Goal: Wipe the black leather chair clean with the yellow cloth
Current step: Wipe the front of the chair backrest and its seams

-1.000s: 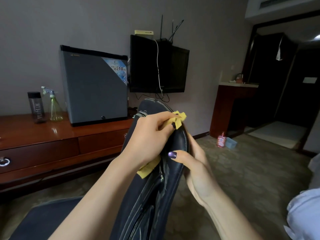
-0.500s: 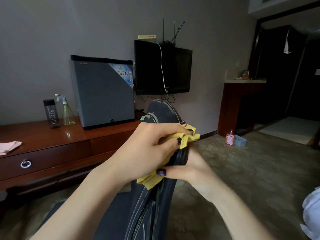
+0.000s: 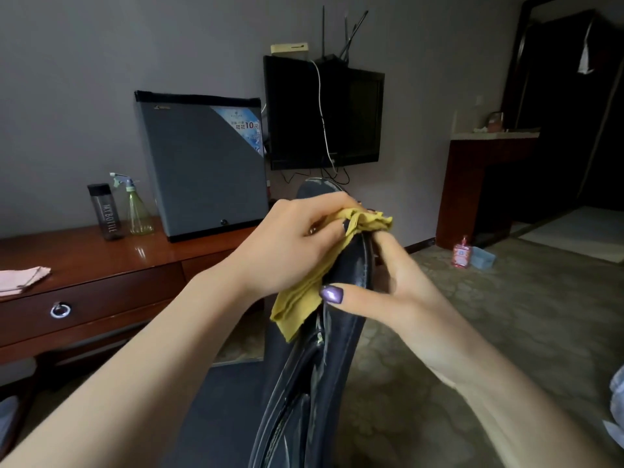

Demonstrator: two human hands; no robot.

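Carpet [image 3: 506, 315] with a faint pattern covers the floor of the room that I watch through the head camera, and grey walls stand behind it. At the left a long wooden sideboard [image 3: 101, 265] runs along the wall. A grey mini fridge [image 3: 202, 163] stands on it, and beside the fridge a black television [image 3: 324, 113] hangs on the wall, with a router [image 3: 329, 59] on its top. Left of the fridge a dark bottle [image 3: 104, 211] and a greenish spray bottle [image 3: 136, 207] stand upright just beside each other; I cannot tell what is in them. A pink cloth [image 3: 20, 278] lies on the sideboard at the left border. On the floor at the right a small pink bottle [image 3: 460, 253] stands against a blue box [image 3: 483, 257], whose inside is hidden from me. In the middle the black leather chair [image 3: 324, 366] rises edge-on toward me. The left hand [image 3: 290, 244] has its fingers curled round the yellow cloth [image 3: 300, 302] and presses it on the chair's top edge, with one end hanging down the left face. The right hand [image 3: 395, 285] grips the same edge, thumb on the near side and fingers behind.
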